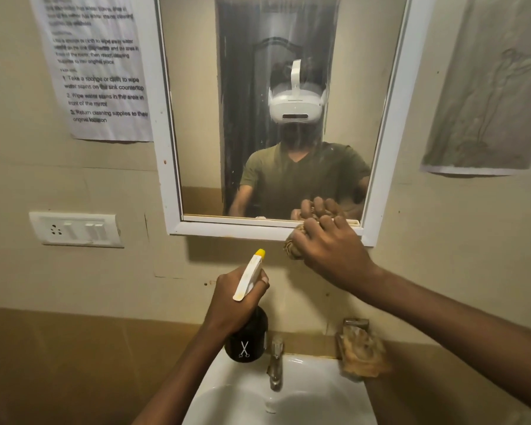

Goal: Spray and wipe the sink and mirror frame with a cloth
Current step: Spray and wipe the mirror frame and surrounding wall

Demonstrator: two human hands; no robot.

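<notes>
A white-framed mirror (pixel 172 167) hangs on the beige wall above a white sink (pixel 319 403). My right hand (pixel 331 250) presses a brown cloth (pixel 293 248) against the bottom edge of the mirror frame, near its right corner. Most of the cloth is hidden under my fingers. My left hand (pixel 233 302) grips a dark spray bottle (pixel 247 342) with a white trigger head and yellow nozzle, held upright over the sink's back left rim, nozzle pointing up toward the frame.
A metal tap (pixel 276 363) stands at the sink's back centre. A rusty soap holder with a brownish rag (pixel 362 351) sits at the sink's right. A switch plate (pixel 77 230) and a taped instruction sheet (pixel 98 69) are on the left wall, another paper (pixel 491 96) on the right.
</notes>
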